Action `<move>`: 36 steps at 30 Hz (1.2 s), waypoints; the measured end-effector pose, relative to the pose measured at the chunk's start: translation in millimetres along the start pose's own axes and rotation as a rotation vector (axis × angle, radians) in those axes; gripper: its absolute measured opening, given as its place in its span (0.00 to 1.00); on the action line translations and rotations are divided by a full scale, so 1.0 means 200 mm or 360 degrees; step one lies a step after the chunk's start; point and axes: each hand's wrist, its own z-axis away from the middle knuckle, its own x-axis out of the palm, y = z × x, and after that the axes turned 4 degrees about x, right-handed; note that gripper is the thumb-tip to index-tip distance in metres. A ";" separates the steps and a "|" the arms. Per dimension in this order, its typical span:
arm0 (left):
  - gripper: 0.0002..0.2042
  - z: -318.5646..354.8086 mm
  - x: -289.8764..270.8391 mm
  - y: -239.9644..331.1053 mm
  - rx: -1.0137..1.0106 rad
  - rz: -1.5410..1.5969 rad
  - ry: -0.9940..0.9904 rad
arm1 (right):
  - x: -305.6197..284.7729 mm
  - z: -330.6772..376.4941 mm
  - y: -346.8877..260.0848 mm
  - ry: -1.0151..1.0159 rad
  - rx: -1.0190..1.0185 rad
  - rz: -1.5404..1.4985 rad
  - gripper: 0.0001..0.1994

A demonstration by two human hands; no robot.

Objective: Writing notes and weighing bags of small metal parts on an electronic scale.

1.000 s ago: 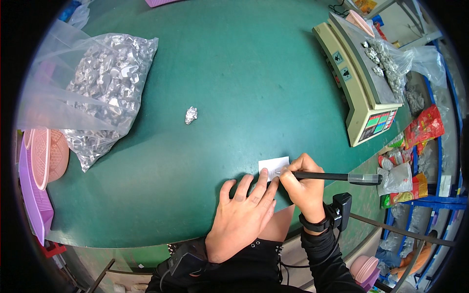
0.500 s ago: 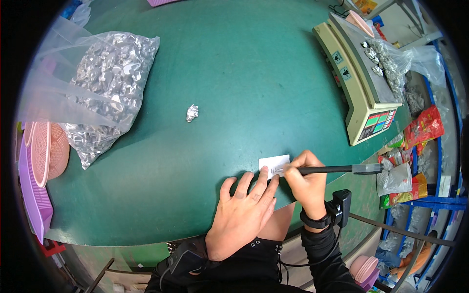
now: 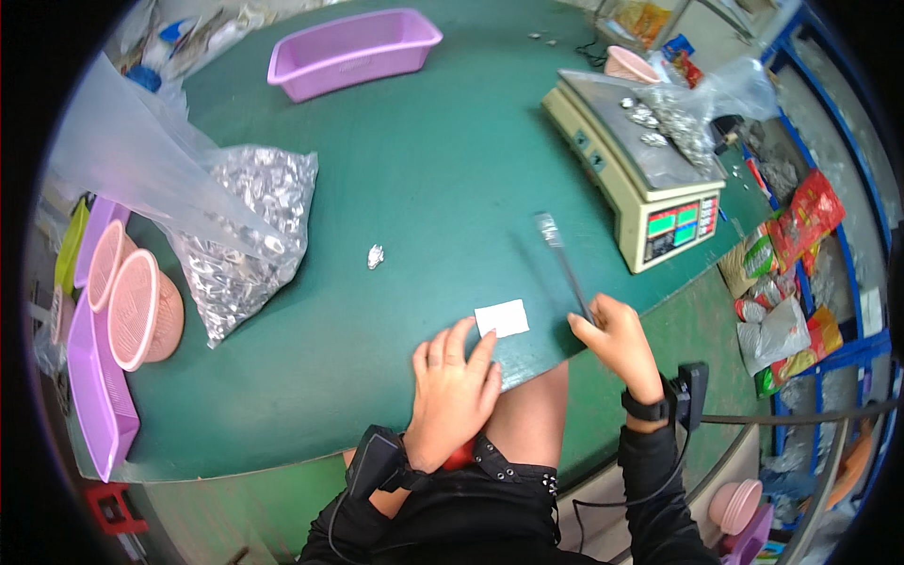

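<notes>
My left hand [image 3: 452, 391] lies on the green table [image 3: 414, 188] with its fingers apart, fingertips at the lower left edge of a small white paper slip [image 3: 506, 318]. To the right of the slip, my right hand [image 3: 621, 347] grips a dark pen [image 3: 571, 275]. The pen points up and away from me, its clear-tipped end far from the hand, and it is off the paper. A small silver lump [image 3: 376, 256] sits on the table beyond my left hand.
A clear bag of silver pieces [image 3: 254, 235] stands at the left, near pink baskets [image 3: 146, 315] and a purple tray [image 3: 99, 395]. A purple basin [image 3: 358, 56] is at the back. The scale [image 3: 650, 193] at the right carries another bag and loose silver lumps.
My right hand has lifted the pen off the paper and swung it from pointing right to pointing away from me. My view has shifted, bringing the purple basin into sight.
</notes>
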 end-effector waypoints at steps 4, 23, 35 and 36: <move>0.15 0.01 0.01 0.01 -0.0057 -0.0052 0.0121 | 0.02 -0.10 0.00 0.0186 -0.0258 0.0336 0.11; 0.07 -0.07 0.06 0.03 -0.0239 -0.0440 0.0040 | -0.54 -0.37 0.42 0.0802 -0.0364 -0.0474 0.24; 0.07 -0.14 -0.03 0.23 -0.0663 -0.0362 0.0251 | -1.17 -1.54 0.11 0.0886 0.0051 -0.1010 0.15; 0.07 -0.13 -0.05 0.29 -0.0777 -0.0288 0.0292 | -1.15 -1.54 0.07 0.0908 0.0317 -0.1260 0.14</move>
